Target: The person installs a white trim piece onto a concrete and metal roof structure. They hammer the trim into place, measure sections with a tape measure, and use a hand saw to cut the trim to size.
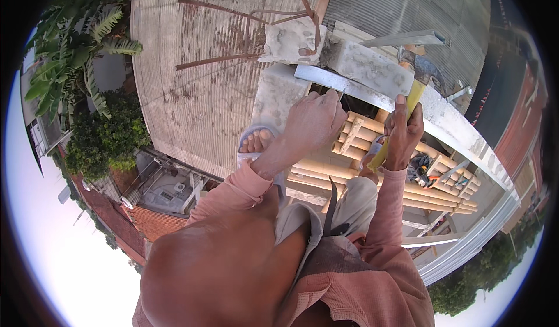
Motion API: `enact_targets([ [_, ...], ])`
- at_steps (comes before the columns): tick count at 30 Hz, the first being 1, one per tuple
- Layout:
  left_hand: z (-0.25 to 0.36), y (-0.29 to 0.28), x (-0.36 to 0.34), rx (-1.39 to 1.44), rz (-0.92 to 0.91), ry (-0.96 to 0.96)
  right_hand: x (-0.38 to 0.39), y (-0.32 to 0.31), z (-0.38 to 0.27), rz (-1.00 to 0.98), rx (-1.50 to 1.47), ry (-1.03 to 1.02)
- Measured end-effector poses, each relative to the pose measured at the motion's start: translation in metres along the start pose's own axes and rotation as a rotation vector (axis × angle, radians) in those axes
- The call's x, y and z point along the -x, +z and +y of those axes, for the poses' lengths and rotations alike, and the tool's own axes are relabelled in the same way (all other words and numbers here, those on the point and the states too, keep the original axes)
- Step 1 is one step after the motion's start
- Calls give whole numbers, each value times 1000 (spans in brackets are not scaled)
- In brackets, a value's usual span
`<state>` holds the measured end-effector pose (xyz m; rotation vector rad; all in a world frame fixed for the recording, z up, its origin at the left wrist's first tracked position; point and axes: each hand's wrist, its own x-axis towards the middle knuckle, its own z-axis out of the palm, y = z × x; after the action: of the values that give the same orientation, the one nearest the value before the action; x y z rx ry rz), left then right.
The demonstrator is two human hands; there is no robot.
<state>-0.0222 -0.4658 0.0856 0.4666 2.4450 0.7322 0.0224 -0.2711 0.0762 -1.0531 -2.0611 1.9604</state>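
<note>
the right hand (403, 132) holds a yellow-handled hammer (414, 95).

the hammer is by the right end of the silver metal strip (349, 87). the left hand (314, 120) is curled up small, near the strip's middle (can't tell if it pinches anything). bamboo poles (332, 171) lie lower than the strip.

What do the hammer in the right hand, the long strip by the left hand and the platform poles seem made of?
Hammer: head likely steel, dark and dull with a curved claw; the yellow handle could be painted wood or plastic.
Strip: probably thin galvanised metal, judging by its smooth silvery sheen and crisp edge.
Poles: likely bamboo, pale tan and smooth, in round lengths.
</note>
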Motion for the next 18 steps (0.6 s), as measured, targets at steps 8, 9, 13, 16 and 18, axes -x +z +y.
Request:
enact_targets([
  [8, -3, 17, -22, -102, 40, -148, 0, 3, 2, -21, -4, 3],
  [9, -3, 19, -22, -158, 46, -150, 1, 3, 2, -24, -6, 5],
  [13, -20, 14, -20, 699, -186, 65, 2, -3, 9, -30, 19, -14],
  [16, -15, 14, 4, 722, -164, 68, 9, -3, 12, -29, -23, 24],
  [18, -13, 21, 8, 536, 21, 211, 12, -4, 11, 13, -27, -4],
])
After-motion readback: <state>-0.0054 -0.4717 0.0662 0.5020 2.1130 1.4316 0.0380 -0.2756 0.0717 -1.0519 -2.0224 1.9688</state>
